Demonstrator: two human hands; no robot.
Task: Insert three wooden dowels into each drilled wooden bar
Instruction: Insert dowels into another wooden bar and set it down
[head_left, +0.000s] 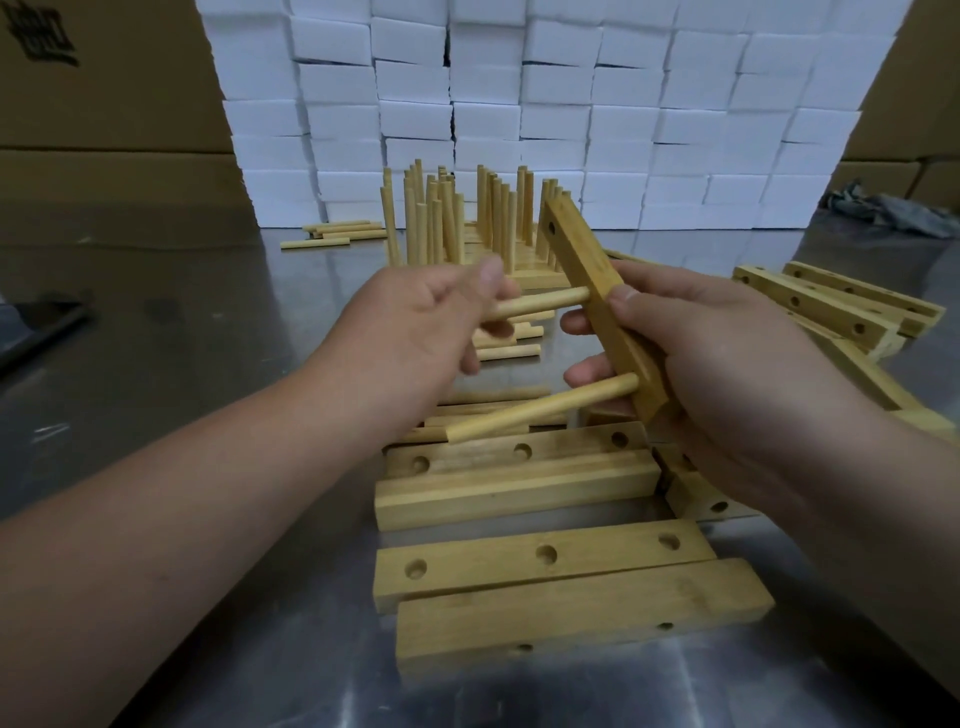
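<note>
My right hand (727, 364) gripped a tilted bar (582, 249) at centre. One dowel (540, 408) sat in its near hole; my left hand (410, 322) pinched a second dowel (540, 301) into the middle hole; the far hole (551, 227) gaped empty. Finished bars (452, 218) stood at twelve o'clock, unfilled bars (535, 558) at six

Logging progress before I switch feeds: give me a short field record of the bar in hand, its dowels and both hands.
held bar: tilted, off the table
right hand: grips the held bar
left hand: pinches the middle dowel, its tip at the middle hole
lower dowel: seated in the lower hole
top hole: empty
finished bars: behind, dowels upright
empty bars: flat on the table
</note>
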